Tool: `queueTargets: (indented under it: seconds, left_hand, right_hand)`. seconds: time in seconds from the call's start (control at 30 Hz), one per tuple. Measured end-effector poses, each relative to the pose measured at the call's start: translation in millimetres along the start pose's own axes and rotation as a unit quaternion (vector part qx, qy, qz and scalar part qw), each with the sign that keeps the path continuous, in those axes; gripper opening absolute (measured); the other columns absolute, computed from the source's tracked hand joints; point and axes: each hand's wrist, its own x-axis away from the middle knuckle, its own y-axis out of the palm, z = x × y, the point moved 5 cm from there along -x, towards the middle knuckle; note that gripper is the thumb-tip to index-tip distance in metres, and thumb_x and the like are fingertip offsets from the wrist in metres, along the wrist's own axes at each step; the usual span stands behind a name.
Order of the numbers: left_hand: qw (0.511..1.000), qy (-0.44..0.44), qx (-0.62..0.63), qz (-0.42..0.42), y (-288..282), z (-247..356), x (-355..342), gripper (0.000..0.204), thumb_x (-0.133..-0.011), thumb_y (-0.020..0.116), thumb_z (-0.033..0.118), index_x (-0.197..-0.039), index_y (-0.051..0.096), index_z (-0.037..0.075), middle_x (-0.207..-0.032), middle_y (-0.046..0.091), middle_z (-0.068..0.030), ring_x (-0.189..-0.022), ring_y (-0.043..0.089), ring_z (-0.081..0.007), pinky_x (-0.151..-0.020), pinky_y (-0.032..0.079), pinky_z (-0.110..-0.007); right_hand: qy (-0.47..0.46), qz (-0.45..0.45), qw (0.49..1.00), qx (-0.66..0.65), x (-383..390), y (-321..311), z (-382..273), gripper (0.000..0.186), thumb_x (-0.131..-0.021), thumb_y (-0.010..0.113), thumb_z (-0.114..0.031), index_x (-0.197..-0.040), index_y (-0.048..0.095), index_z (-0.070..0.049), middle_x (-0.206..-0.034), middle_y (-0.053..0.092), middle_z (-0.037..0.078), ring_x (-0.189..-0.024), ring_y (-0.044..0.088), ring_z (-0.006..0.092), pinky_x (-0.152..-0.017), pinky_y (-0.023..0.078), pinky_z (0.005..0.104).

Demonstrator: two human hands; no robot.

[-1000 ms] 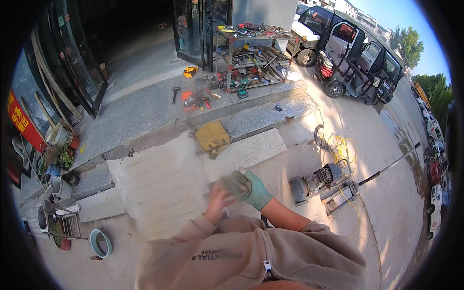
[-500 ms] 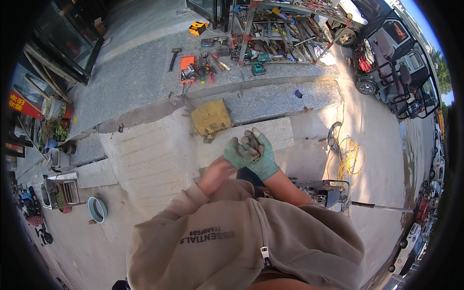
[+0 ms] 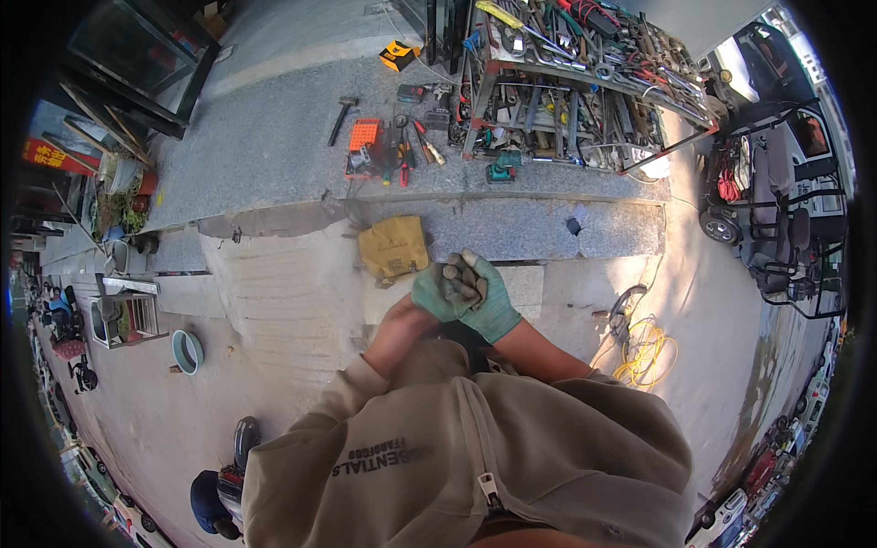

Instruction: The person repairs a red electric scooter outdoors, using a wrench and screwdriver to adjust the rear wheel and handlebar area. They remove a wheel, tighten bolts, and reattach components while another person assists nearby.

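By the yellow bag [image 3: 395, 248]: green gloves [image 3: 498, 315] are worn, pressed together.
Left hand [image 3: 436, 293]: curled in — anything held cannot be seen.
Right hand [image 3: 486, 297]: curled against the left — anything gripped cannot be told.

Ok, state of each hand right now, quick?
Left hand: curled closed against the other; whether it holds anything cannot be told.
Right hand: curled closed too; anything inside is hidden.

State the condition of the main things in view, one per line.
Left hand, gloved, fingers curled
Right hand, gloved, fingers curled, touching the left
Jacket, zipped most of the way
Yellow bag, flap down
Hammer, lying flat
Tool rack, crowded
Yellow cable, loosely coiled
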Motion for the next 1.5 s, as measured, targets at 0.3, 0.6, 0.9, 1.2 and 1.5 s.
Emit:
queueTargets:
  seconds: [0.3,0.6,0.9,1.2,1.5]
  left_hand:
    - [0.946,0.188,-0.263,-0.020,34,86,-80,0.018,-0.095,0.059,0.004,-0.109,0.069,0.000,-0.108,0.065,-0.0046,-0.099,0.061,-0.0159,-0.087,0.047,-0.028]
    - [0.972,0.209,-0.097,-0.053,117,143,-152,0.009,-0.095,0.061,0.006,-0.099,0.068,0.002,-0.098,0.061,-0.0013,-0.090,0.056,-0.0123,-0.082,0.045,-0.027]
    - [0.978,0.207,-0.019,-0.001,229,193,-203,0.033,-0.105,0.047,0.020,-0.133,0.051,0.003,-0.129,0.061,-0.0082,-0.118,0.059,-0.0204,-0.100,0.048,-0.041]
    - [0.976,0.195,-0.011,0.095,273,202,-212,0.046,-0.104,0.050,0.020,-0.147,0.042,0.005,-0.137,0.055,-0.0094,-0.124,0.055,-0.0219,-0.103,0.047,-0.040]
    - [0.968,0.233,0.004,0.092,278,214,-208,0.047,-0.104,0.050,0.022,-0.146,0.040,0.003,-0.137,0.053,-0.0095,-0.125,0.054,-0.0214,-0.106,0.045,-0.038]
  right_hand:
    - [-0.115,0.025,0.993,-0.024,-27,36,-100,0.025,-0.098,0.061,-0.031,-0.102,0.064,-0.007,-0.082,0.066,0.004,-0.051,0.042,0.0097,-0.076,0.051,0.0296]
    - [-0.152,0.102,0.982,0.041,-68,12,-211,0.028,-0.100,0.059,-0.032,-0.100,0.064,-0.004,-0.083,0.064,0.005,-0.061,0.052,0.0100,-0.055,0.045,0.0212]
    - [-0.440,0.212,0.564,0.666,-110,102,-456,0.027,-0.093,0.070,-0.029,-0.103,0.067,-0.003,-0.086,0.070,0.010,-0.074,0.067,0.0202,-0.068,0.053,0.0344]
    - [-0.139,0.268,0.365,0.881,-218,156,-545,0.068,-0.084,0.072,-0.038,-0.137,0.049,-0.001,-0.119,0.067,0.020,-0.111,0.066,0.0338,-0.093,0.052,0.0438]
    - [-0.227,0.208,0.525,0.793,-149,140,-576,0.038,-0.092,0.059,-0.022,-0.123,0.065,-0.002,-0.095,0.073,0.020,-0.083,0.072,0.0282,-0.080,0.055,0.0376]
